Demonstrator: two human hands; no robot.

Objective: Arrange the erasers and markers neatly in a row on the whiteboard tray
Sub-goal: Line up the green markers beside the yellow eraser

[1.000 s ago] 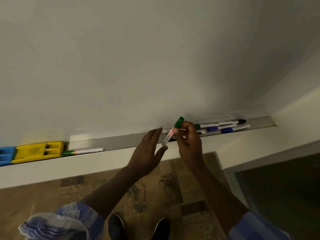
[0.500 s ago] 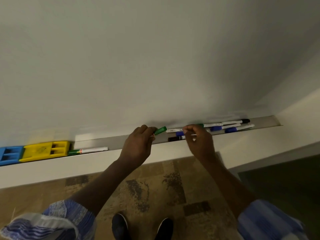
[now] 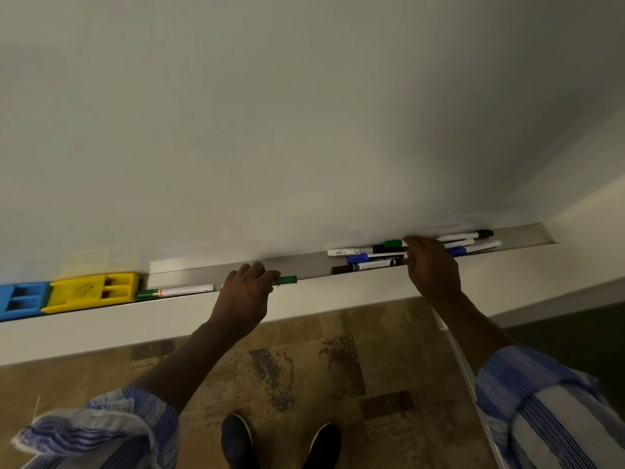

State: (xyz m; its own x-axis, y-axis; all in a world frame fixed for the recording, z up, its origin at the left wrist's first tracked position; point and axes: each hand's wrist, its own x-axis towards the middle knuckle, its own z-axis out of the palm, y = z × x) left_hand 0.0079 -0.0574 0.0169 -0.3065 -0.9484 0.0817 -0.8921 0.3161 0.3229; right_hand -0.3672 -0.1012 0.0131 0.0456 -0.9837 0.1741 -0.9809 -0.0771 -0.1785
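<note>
A long grey whiteboard tray (image 3: 304,264) runs below the whiteboard. At its left end sit a blue eraser (image 3: 20,299) and a yellow eraser (image 3: 91,291), with a green-capped marker (image 3: 176,291) lying beside them. My left hand (image 3: 245,292) is closed around another green-capped marker (image 3: 286,280), held low at the tray just right of the lying one. My right hand (image 3: 431,265) rests over a loose pile of markers (image 3: 368,258) with blue, black and green caps on the tray's right part; its fingers are hidden, so its grip is unclear.
The whiteboard (image 3: 304,113) fills the upper view. Below the tray is a white wall ledge (image 3: 135,323), then patterned brown floor (image 3: 304,367) with my two dark shoes (image 3: 236,441). A dark doorway (image 3: 575,333) lies at the lower right.
The green-capped marker passed from my right hand to my left, which carried it leftwards and down to the tray. My right hand went back to the marker pile.
</note>
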